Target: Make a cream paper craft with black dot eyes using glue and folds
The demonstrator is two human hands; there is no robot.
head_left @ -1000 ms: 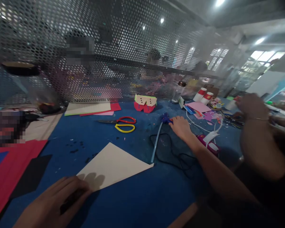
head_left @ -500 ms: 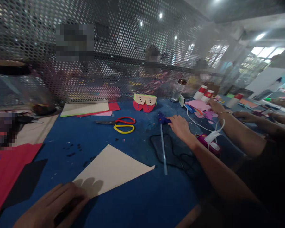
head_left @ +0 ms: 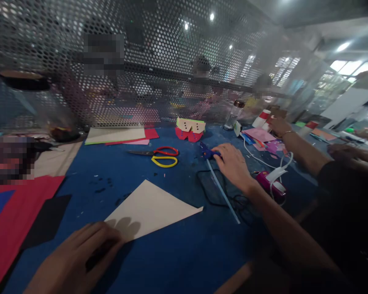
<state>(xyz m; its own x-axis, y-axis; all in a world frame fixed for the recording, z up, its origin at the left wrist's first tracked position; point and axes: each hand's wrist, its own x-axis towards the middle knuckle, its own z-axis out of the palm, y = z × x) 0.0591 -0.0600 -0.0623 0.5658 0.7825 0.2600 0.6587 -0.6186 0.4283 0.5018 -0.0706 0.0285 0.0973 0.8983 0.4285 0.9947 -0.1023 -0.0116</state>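
Note:
My right hand [head_left: 234, 165] reaches across the blue table [head_left: 184, 245] and grips a blue glue gun [head_left: 207, 152]. A long pale glue stick [head_left: 222, 191] trails from the gun toward the lower right. At the near edge, my left hand [head_left: 76, 261] lies with its fingers curled together at the corner of a cream paper triangle [head_left: 150, 210]. Something dark shows between the fingers, and I cannot make out what it is.
Red and yellow scissors [head_left: 162, 157] lie mid-table, with a red and cream paper craft [head_left: 190, 130] behind them. A black cord [head_left: 214, 192] and a pink tool [head_left: 271, 184] lie near my right wrist. Red paper [head_left: 15, 212] is at the left. A co-worker's arm [head_left: 297, 147] reaches toward white cups [head_left: 262, 119]. A perforated screen [head_left: 141, 61] closes the back.
The glue gun's stick has swung from pointing lower left to lower right under my right hand. The co-worker's arm has stretched toward the cups. My left hand has stayed put.

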